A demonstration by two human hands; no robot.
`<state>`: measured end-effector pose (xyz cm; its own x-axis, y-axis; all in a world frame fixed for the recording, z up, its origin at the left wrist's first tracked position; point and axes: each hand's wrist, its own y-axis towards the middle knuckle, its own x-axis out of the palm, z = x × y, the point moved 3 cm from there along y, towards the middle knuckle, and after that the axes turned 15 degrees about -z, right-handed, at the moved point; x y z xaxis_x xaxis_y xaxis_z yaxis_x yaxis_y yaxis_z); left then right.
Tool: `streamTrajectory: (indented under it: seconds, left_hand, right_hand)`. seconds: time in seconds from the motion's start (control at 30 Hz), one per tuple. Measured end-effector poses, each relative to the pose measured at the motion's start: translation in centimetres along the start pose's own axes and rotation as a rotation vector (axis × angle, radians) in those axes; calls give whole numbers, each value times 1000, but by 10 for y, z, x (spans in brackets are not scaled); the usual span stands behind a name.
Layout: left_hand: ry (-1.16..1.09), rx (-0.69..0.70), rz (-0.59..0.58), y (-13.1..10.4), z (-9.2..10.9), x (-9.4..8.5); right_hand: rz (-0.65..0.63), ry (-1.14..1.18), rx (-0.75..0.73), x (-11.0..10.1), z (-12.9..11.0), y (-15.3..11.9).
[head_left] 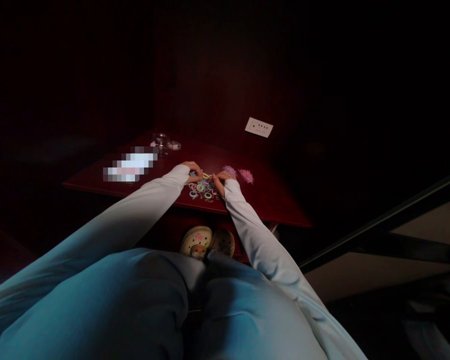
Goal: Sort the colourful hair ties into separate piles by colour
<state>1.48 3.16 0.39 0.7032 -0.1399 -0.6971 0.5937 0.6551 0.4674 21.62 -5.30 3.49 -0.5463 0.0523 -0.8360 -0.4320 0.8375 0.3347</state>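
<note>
On the dark red table lies a loose pile of small pastel rings and bands (200, 188), green, pink, blue and purple. My left hand (192, 171) is at the pile's upper left, its fingers pinched together. From the right, my right hand (221, 181) reaches in with fingers bent and closed. Between the two sets of fingertips is a small yellow band (207, 176), which both hands appear to grip. Just beyond my right hand sits a purple heap of small strands (230, 170). A pink heap (246, 175) of similar pieces lies to its right.
A clear jar (160, 142) stands at the table's back left, with a round lid (174, 145) beside it. A bright blurred-out rectangle (132, 164) lies at the left. The table's front edge (161, 200) is close to my knees. A wall socket (259, 127) is behind.
</note>
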Motion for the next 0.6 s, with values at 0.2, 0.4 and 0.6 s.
streamTrajectory:
  seconds: [0.2, 0.4, 0.6]
  left_hand:
    - [-152, -9, 61, -1, -4, -2]
    - [-239, -99, 49, -1, -5, -4]
    - [-291, -70, -26, 2, 4, -11]
  right_hand:
    - [-9, 7, 13, -1, -1, 0]
    - [-10, 0, 23, -2, -2, 0]
    - [6, 17, 53, -3, -4, -1]
